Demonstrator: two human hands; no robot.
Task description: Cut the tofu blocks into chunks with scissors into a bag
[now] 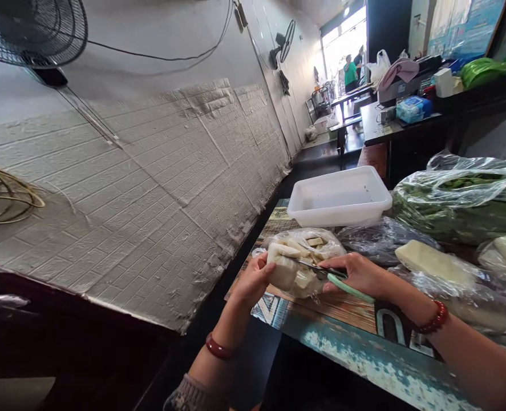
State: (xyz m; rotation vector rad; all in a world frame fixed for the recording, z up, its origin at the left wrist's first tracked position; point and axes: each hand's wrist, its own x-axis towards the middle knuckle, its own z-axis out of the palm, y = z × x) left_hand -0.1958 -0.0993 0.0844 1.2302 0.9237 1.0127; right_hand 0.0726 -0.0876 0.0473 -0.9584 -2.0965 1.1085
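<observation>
Narrow rm w/ a brick-pattern wall on the left; printed-top table in front. Head cam, the only view: L hand pinches a white block, thumb on the face, held over a clear plastic bag w/ pale cut pcs in it. R hand is closed round green-handled scissors, blade across the block's upper part. White tub just behind the bag; another pale block on plastic to the right.

Main risk, IMO: a nicked L thumb, b/c the blade tip pts at it & sits v. close; a slip on a damp surface wd do it. Block may also be soft, so squeezing too hard cd crumble it. Bag film looks loose: if the mouth sags, pcs cd land on the table, or film cd get snipped too.
</observation>
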